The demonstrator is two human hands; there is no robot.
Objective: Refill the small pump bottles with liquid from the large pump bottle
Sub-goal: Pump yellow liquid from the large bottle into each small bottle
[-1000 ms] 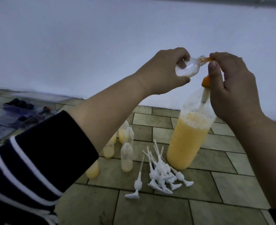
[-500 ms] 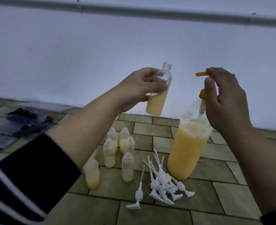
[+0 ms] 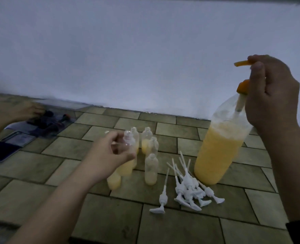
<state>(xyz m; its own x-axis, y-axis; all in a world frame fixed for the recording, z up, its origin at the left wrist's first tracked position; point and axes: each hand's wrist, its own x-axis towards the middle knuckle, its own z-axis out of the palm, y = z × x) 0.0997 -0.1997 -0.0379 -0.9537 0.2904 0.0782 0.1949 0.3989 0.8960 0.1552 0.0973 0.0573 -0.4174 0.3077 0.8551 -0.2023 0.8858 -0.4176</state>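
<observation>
Bottle [image 3: 128,155] stands in left hand [image 3: 110,155] grip; right hand [image 3: 272,95] holds pump [image 3: 241,63].

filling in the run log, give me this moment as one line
left hand: setting filled small bottle among floor group | right hand: holds orange pump of large bottle | loose white pumps: piled beside

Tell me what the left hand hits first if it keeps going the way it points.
The left hand points toward the cluster of small bottles and is already at the nearest filled one; depth is blurred.

Upright large pump bottle [image 3: 218,155] of yellow liquid beside uncapped small bottles [image 3: 151,169].
</observation>
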